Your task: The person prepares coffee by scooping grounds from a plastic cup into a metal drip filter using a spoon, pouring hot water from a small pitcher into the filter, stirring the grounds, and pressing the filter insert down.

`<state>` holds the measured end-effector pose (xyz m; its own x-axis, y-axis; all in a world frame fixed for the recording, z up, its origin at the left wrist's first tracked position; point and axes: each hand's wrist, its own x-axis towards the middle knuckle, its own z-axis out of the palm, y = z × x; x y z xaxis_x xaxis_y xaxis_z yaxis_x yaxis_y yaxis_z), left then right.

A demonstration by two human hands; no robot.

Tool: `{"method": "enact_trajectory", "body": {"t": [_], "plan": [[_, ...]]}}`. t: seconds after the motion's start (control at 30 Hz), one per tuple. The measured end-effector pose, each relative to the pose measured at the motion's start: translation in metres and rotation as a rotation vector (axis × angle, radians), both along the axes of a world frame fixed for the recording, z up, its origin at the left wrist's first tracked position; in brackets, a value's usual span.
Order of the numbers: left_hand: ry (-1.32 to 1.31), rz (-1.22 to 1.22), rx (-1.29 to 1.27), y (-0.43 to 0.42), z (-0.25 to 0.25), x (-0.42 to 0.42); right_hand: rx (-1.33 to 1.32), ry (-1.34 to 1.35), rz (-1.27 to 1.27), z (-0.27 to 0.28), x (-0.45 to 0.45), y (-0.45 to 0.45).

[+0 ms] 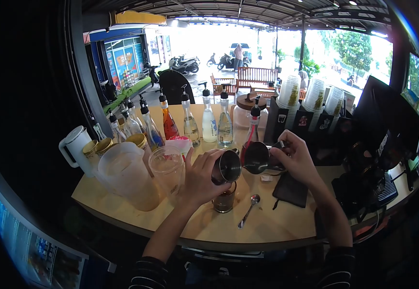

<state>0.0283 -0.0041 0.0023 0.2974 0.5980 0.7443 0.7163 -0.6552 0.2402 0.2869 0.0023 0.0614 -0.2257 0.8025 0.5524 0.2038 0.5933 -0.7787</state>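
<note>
My left hand [201,177] is closed around a metal cup [230,166], its dark mouth facing me. Just to the right, my right hand [294,156] grips a small metal pitcher [256,159] by its handle side, tilted so its opening faces me. The two vessels are close together, rim near rim. Below the metal cup stands a short glass [223,202] with brown liquid in it, partly hidden by my left hand. A spoon [249,211] lies on the wooden counter [209,231] to the right of the glass. Whether anything is in the metal vessels cannot be seen.
Pump bottles [191,123] of syrup line the back. Left are a frosted pitcher [127,176], a clear plastic container [167,166] and a white jug [77,144]. A dark cloth [291,189] lies right, below stacked plastic cups [314,94] in a black holder.
</note>
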Motion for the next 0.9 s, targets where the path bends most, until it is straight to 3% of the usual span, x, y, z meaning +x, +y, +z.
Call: {"method": "enact_trajectory", "body": {"t": [0.17, 0.4, 0.9], "plan": [[-0.002, 0.033, 0.039, -0.002, 0.001, 0.004, 0.058, -0.238, -0.068, 0.016, -0.010, -0.005], [-0.020, 0.033, 0.010, -0.004, -0.001, 0.006, -0.005, -0.276, -0.068, 0.039, -0.028, -0.016], [-0.138, 0.008, -0.108, -0.002, -0.003, 0.002, 0.112, -0.413, -0.070, 0.049, -0.044, -0.005]]}}
